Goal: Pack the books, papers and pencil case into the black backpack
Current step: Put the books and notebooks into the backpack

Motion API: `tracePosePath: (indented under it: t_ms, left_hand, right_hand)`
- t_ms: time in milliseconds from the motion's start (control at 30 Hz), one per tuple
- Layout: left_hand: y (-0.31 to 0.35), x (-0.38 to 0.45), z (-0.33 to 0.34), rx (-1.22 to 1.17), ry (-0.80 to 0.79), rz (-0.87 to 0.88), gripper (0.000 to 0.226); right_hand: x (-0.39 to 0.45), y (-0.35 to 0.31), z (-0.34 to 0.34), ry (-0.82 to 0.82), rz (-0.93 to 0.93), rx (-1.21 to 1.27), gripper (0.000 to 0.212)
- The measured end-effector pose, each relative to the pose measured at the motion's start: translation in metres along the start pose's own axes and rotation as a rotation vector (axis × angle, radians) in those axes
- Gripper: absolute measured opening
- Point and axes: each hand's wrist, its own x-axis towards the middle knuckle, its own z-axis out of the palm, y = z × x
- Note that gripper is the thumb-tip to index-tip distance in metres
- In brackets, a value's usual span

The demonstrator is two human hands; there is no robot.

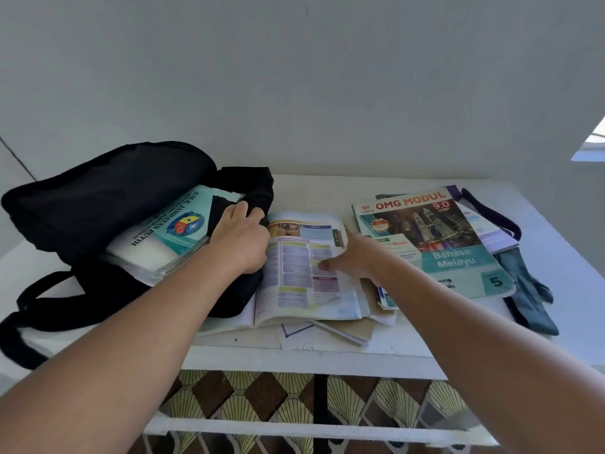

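The black backpack (98, 198) lies open on the left of the white table (409, 348). A teal school book (170, 231) and other papers stick out of its mouth. My left hand (242, 237) grips the black rim of the bag's opening. An open textbook (304, 273) lies beside the bag, on top of loose papers (340, 332). My right hand (357, 260) hovers just over its right page, fingers stretched out and holding nothing. The "OMG Modul Bahasa Melayu" workbook (435, 244) lies to the right. I cannot make out a pencil case.
A blue-grey cloth item (523, 290) and a purple strap (491, 208) lie at the table's right edge, next to more booklets (497, 237). The backpack's straps (39, 299) trail off the left front. A white wall rises behind. Patterned floor (262, 398) shows below.
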Motion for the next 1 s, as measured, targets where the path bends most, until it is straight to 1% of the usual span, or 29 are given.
tracePosePath:
  t_ms: [33,100,200,267,333,400,467,533,567,600,667,700,733,833,1000]
  left_hand:
    - [-0.001,0.0,0.0,-0.01,-0.001,-0.001,0.027]
    - [-0.001,0.001,-0.001,-0.028,-0.008,-0.002,0.026]
    - [-0.002,-0.001,-0.003,-0.042,-0.015,-0.001,0.028]
    - [-0.002,-0.003,-0.002,-0.054,-0.022,-0.005,0.029]
    - [-0.003,-0.004,-0.002,-0.06,-0.025,-0.002,0.029]
    - [-0.002,-0.004,-0.002,-0.071,-0.021,0.003,0.028]
    - [-0.001,-0.003,-0.002,-0.079,-0.025,0.003,0.027]
    - [0.002,-0.002,-0.001,-0.07,-0.029,-0.001,0.027]
    - [0.002,-0.001,0.0,-0.068,-0.029,-0.003,0.026]
    - [0.003,-0.001,0.0,-0.07,-0.027,-0.003,0.026]
    - [0.003,0.001,-0.001,-0.083,-0.028,-0.006,0.024]
    - [0.003,0.001,-0.001,-0.089,-0.032,-0.01,0.025]
    - [0.003,0.001,-0.002,-0.092,-0.036,-0.011,0.027]
    - [0.0,0.001,-0.002,-0.082,-0.056,-0.011,0.035]
    - [-0.005,-0.002,-0.015,-0.029,-0.132,-0.032,0.043]
  right_hand:
    - [-0.001,0.0,0.0,-0.014,0.012,0.057,0.079]
    - [-0.005,-0.004,0.0,-0.041,0.043,0.144,0.085]
    - [-0.006,-0.009,0.004,-0.05,0.074,0.196,0.092]
    - [-0.003,-0.014,0.009,-0.023,0.118,0.163,0.111]
    - [-0.005,-0.019,0.014,0.017,0.154,0.038,0.127]
    - [-0.011,-0.024,0.014,0.059,0.141,-0.033,0.129]
    - [-0.012,-0.021,0.013,0.08,0.121,0.045,0.133]
    - [-0.01,-0.016,0.011,0.081,0.129,0.199,0.133]
    - [-0.008,-0.013,0.01,0.083,0.141,0.3,0.125]
    - [-0.007,-0.011,0.01,0.08,0.147,0.408,0.108]
    - [-0.003,-0.004,0.009,0.048,0.133,0.613,0.061]
    - [-0.004,-0.004,0.007,0.01,0.121,0.695,0.045]
    - [-0.007,-0.005,0.004,-0.028,0.108,0.772,0.036]
    - [-0.011,-0.016,-0.006,-0.102,0.039,0.901,0.024]
    - [-0.016,-0.015,-0.026,-0.137,0.069,0.9,0.024]
